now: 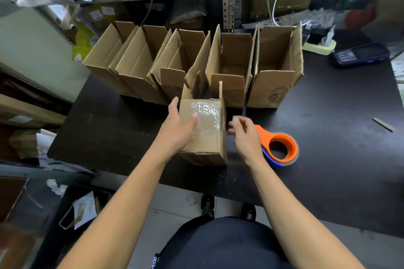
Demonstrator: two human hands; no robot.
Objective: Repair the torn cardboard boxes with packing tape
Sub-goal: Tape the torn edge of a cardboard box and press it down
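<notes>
A small cardboard box [205, 131] is steadied on a black table [328, 137], with a tape roll set beside it.

A row of open boxes [192, 61] is lined up along the far side of the table, flaps raised. The small box is placed in front of them, near the front edge, its upper face covered by wrinkled clear tape [207, 113]. It is held from the left by the left hand [177, 129], fingers nearly straight along its side and thumb laid across the taped face. The right hand [246, 135] is kept just beside the box's right edge, fingers loosely curled; whether a tape end is pinched cannot be told. An orange and blue tape dispenser [281, 146] is seen just right of that hand, a dark handheld device [360, 54] at the far right.
</notes>
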